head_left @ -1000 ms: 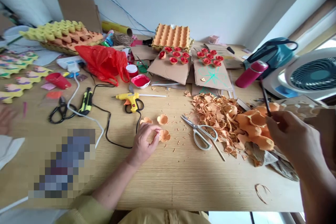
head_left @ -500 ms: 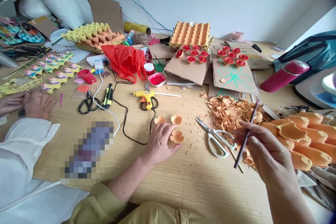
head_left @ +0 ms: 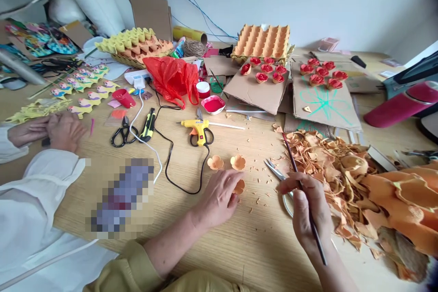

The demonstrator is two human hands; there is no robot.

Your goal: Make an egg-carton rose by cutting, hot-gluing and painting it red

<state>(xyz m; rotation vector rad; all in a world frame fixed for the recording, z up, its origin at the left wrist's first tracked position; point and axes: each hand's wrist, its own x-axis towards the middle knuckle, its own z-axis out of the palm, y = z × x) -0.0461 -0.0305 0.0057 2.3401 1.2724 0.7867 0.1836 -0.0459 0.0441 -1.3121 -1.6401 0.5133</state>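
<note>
My right hand [head_left: 308, 210] holds a thin dark paintbrush [head_left: 290, 153] between thumb and fingers, its brush end pointing up and away from me. Under that hand lie white-handled scissors [head_left: 273, 169], partly covered. My left hand [head_left: 219, 198] is low over the table, fingers and thumb closed around an orange egg-carton flower [head_left: 239, 186], which they partly hide. Just beyond it sit two more such flowers, a left one [head_left: 215, 162] and a right one [head_left: 237, 162]. Farther back is a small dish of red paint [head_left: 213, 105].
Orange scraps [head_left: 321, 159] and a cut egg tray [head_left: 410, 196] lie on the right. Red-painted flowers stand on cardboard [head_left: 258, 93] at the back. A yellow glue gun [head_left: 196, 125] and its black cord lie mid-table. At left are another person's hands [head_left: 65, 130].
My right hand has moved left and nearer, and the brush now tilts the other way. My left hand's fingers and thumb have closed in on the nearest flower. The view has shifted.
</note>
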